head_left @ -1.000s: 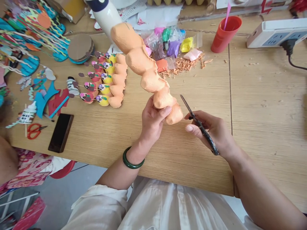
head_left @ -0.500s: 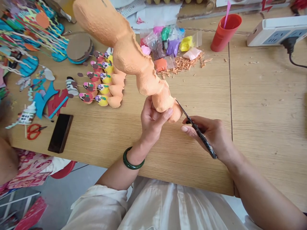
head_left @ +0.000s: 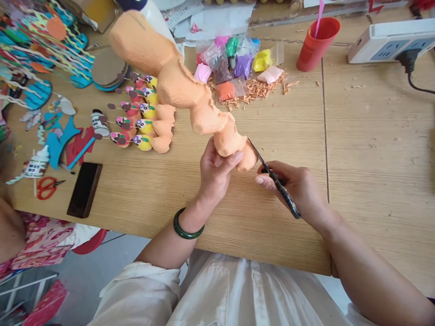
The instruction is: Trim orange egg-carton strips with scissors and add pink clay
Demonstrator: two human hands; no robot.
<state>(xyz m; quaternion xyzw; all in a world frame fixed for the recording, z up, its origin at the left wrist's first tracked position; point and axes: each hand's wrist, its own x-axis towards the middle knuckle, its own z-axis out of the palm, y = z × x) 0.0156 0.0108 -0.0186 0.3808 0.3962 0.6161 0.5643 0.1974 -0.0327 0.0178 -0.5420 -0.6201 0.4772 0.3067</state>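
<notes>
An orange-painted strip of egg carton cups (head_left: 176, 86) slants up and to the left above the table. My left hand (head_left: 217, 170) grips its lower end, with the thumb across one of the last cups. In my right hand (head_left: 295, 190) is a pair of black-handled scissors (head_left: 280, 185). Their blades meet the rim of the end cup, on its right side. Part of the handles is hidden behind my fingers.
Painted egg-cup figures (head_left: 144, 122) stand left of centre. Clay packets (head_left: 243, 65) lie behind orange scraps (head_left: 253, 93). A red cup (head_left: 317, 45) and power strip (head_left: 390, 40) stand right. A phone (head_left: 84, 189) and red scissors (head_left: 47, 188) lie left, near another person's arm (head_left: 12, 231).
The far end of the egg carton strip has dipped slightly. My right hand and the scissors have shifted a little up and left, the blades still at the end cup.
</notes>
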